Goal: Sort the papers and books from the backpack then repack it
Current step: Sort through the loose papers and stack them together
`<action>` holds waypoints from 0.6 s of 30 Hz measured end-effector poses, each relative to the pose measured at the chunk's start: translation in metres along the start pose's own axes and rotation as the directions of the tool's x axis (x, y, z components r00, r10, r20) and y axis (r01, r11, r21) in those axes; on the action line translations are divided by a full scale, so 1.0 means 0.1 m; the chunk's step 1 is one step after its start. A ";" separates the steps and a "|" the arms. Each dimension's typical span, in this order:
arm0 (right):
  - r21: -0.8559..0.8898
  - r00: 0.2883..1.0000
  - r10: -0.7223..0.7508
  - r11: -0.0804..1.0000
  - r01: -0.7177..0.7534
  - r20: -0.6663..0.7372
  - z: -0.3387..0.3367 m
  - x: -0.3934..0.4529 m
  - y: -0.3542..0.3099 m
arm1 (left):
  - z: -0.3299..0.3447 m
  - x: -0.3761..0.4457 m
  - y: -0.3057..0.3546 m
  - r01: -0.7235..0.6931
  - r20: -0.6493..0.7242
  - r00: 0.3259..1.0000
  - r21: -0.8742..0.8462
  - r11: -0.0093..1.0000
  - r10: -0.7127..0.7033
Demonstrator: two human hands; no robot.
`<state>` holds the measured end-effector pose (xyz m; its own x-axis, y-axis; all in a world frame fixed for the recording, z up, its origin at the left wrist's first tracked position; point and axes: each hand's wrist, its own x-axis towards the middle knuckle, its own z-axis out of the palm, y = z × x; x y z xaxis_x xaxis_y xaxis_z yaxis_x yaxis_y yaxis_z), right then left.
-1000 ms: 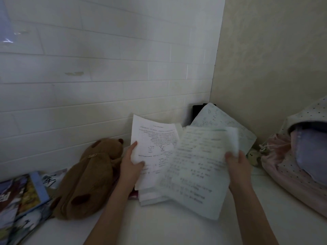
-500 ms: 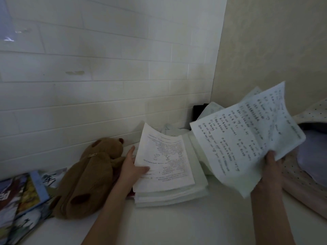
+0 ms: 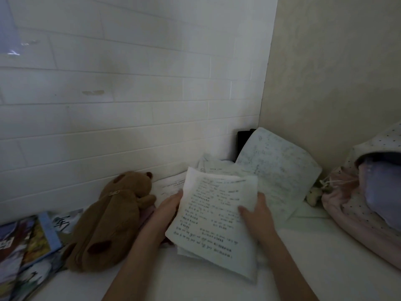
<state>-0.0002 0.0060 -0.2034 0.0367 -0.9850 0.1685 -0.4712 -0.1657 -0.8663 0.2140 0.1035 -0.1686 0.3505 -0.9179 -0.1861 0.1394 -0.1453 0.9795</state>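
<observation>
A white tiled wall [image 3: 130, 101] meets a cream wall [image 3: 336, 72] in a corner, closing the white surface [image 3: 325, 268] on two sides; bare surface lies in front of and right of the arms. At the right edge the pink dotted backpack [image 3: 358, 213] lies with its mouth open and a lilac thing inside; a brown plush bear [image 3: 108, 222] lies left of the arms, touching colourful books [image 3: 28, 244] at the left edge, whose cover characters are too blurred to read. A large sheet [image 3: 280, 170] covered in faint handwriting leans into the corner against a dark object [image 3: 243, 140]. In the centre a printed sheet [image 3: 217, 218], white with rows of dark, unreadable print and soft edges, is held over a low stack of papers [image 3: 171, 185]; the left hand [image 3: 169, 209] grips its left edge, the right hand [image 3: 258, 216] pinches its right side, thumb on top.
</observation>
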 end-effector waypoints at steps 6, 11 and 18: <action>-0.130 0.983 -0.158 0.977 0.169 0.091 0.14 -0.01 -0.01 | 0.09 -0.02 -0.08 -0.134 0.161 0.982 0.247 0.960 0.096; 0.470 0.993 0.075 0.876 -0.108 0.088 -0.28 -0.10 -0.26 | 0.07 -0.08 0.03 -0.237 0.029 0.971 -0.014 0.971 0.237; 0.518 0.957 -0.203 0.852 0.068 0.207 -0.30 -0.28 -0.71 | 0.03 -0.21 0.23 -0.334 0.035 0.937 -0.193 0.923 0.346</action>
<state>0.0058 0.0471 -0.1328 0.3133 -0.9189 0.2396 0.0578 -0.2334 -0.9707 0.2067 0.1179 -0.1424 0.3441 -0.9238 0.1675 0.1902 0.2433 0.9511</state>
